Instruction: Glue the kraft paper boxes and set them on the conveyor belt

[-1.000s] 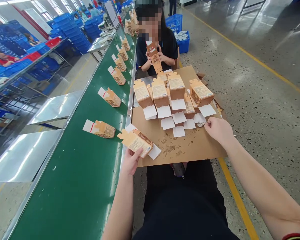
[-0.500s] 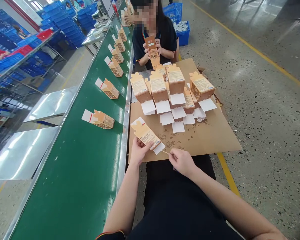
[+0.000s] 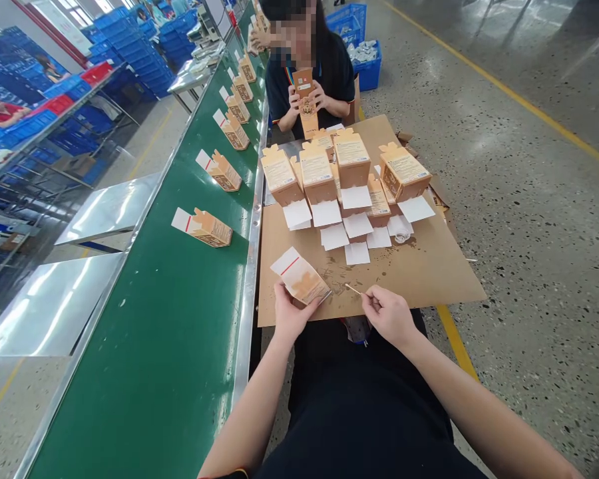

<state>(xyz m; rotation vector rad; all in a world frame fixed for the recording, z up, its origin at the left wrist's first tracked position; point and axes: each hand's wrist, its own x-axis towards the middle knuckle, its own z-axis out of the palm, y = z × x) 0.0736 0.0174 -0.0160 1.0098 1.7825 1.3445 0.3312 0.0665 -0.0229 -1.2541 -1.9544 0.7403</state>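
My left hand (image 3: 290, 315) grips a small tan carton (image 3: 305, 279) by its near edge, just above the cardboard sheet (image 3: 424, 283). A white flap with a red strip sticks out at the carton's far left end. In a closed pinch, my right hand (image 3: 389, 314) holds a thin cotton swab (image 3: 354, 290), its tip pointing left toward the carton, with a gap between them. Brown smears (image 3: 340, 273) mark the cardboard beyond the swab. Past them stand several stacked tan cartons (image 3: 317, 174), their white flaps hanging toward me.
To the left runs a green conveyor belt (image 3: 180, 319) with a metal rail (image 3: 247, 299), carrying a row of cartons (image 3: 212, 229). Across the table a co-worker (image 3: 307, 80) holds another carton (image 3: 307, 110). Blue crates (image 3: 367, 66) stand on the floor behind.
The carton in my left hand has turned over, showing its red-striped flap and another side. My right hand has drawn the swab away to the right. Cartons on the belt have shifted slightly away.
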